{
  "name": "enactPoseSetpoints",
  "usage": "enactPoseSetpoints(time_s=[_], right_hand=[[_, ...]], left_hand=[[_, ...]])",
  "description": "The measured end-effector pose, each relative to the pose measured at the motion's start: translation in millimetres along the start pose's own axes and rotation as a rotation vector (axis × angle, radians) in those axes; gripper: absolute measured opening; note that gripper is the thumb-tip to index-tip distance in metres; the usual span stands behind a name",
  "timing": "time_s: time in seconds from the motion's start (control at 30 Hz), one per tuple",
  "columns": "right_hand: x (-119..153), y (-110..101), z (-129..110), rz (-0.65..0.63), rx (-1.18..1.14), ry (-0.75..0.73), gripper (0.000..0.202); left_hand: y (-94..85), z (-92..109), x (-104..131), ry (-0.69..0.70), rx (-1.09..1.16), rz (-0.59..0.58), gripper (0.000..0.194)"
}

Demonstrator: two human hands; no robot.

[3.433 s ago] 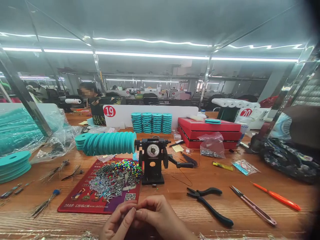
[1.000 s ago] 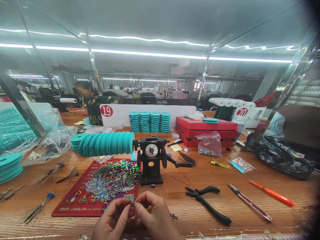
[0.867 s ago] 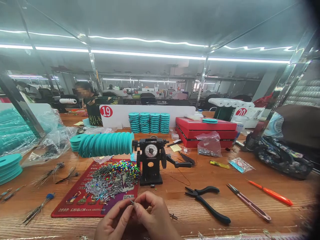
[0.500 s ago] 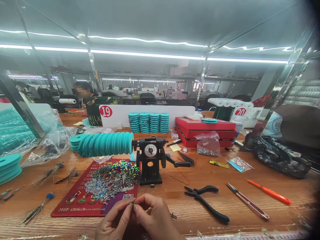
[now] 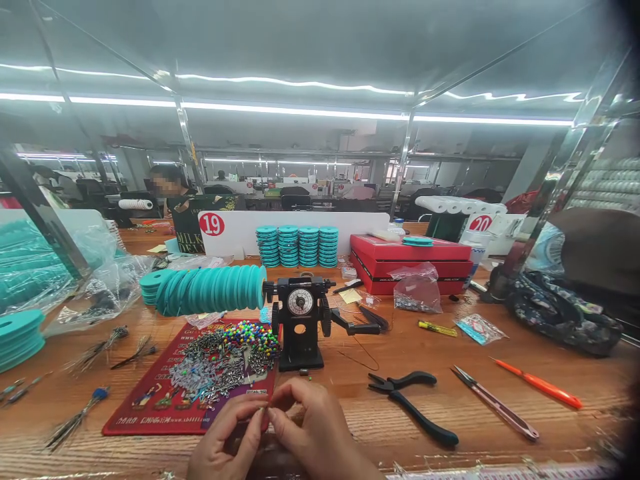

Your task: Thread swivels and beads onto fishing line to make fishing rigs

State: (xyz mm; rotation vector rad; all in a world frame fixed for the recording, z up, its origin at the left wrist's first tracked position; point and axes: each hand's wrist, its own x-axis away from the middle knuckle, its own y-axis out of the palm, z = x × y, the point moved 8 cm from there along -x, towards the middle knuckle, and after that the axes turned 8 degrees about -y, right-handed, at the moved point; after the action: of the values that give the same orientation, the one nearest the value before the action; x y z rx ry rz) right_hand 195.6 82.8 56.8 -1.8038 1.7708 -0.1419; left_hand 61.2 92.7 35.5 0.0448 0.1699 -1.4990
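Low in the view, my left hand (image 5: 230,437) and my right hand (image 5: 313,427) meet with thumbs and forefingers pinched together. Whatever sits between the fingertips is too small and too covered to name. Just beyond my left hand lies a red printed mat (image 5: 145,373). On it are heaps of small metal fittings (image 5: 230,377), clear plastic pieces (image 5: 193,373) and coloured beads (image 5: 255,333). Past my fingers stands a black hand-cranked winder (image 5: 300,343) with a dial, and a row of teal foam spools (image 5: 215,290) extends from its left side.
Black-handled pliers (image 5: 420,413), pointed tweezers (image 5: 500,407) and an orange tool (image 5: 547,387) lie to the right. Stacked teal spools (image 5: 299,247) and a red box (image 5: 410,267) stand behind. Wire bundles (image 5: 83,417) lie at left. A person (image 5: 170,183) sits further back.
Both hands stay pinched together at nearly the same spot. My right hand has shifted slightly right and up, and the fingertips have turned a little. The tabletop things look the same.
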Motion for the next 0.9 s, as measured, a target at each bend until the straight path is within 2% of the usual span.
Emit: enactPoseSetpoints(time_s=[0.1,0.23,0.37,0.47,0.53,0.67,0.8,0.9], right_hand=[[-4,-10,-17,0.051,0.163,-0.124,0.009],[-6,-12,-24,0.068,0.163,-0.176,0.006],[-7,-31,-19,0.208,-0.082,-0.127,0.014],[-7,-52,-7,0.336,-0.314,-0.030,0.018],[-6,-61,3,0.373,-0.428,0.022,0.020],[1,-57,23,0.309,-0.553,0.078,0.025],[16,-22,38,0.079,-0.525,0.186,0.037],[24,1,34,-0.062,-0.498,0.192,0.030]], left_hand=[[6.3,9,-1,0.067,-0.079,-0.057,0.006],[13.7,15,-1,0.066,-0.134,-0.105,0.007],[24.2,13,-1,0.075,-0.182,-0.178,0.010],[34.0,11,1,0.093,-0.255,-0.227,0.010],[38.9,9,0,0.085,-0.286,-0.244,0.010],[43.2,-3,-5,-0.055,-0.255,-0.272,0.013],[38.2,-22,-6,-0.301,0.063,-0.244,0.022],[34.2,-28,-2,-0.409,0.164,-0.237,0.027]])
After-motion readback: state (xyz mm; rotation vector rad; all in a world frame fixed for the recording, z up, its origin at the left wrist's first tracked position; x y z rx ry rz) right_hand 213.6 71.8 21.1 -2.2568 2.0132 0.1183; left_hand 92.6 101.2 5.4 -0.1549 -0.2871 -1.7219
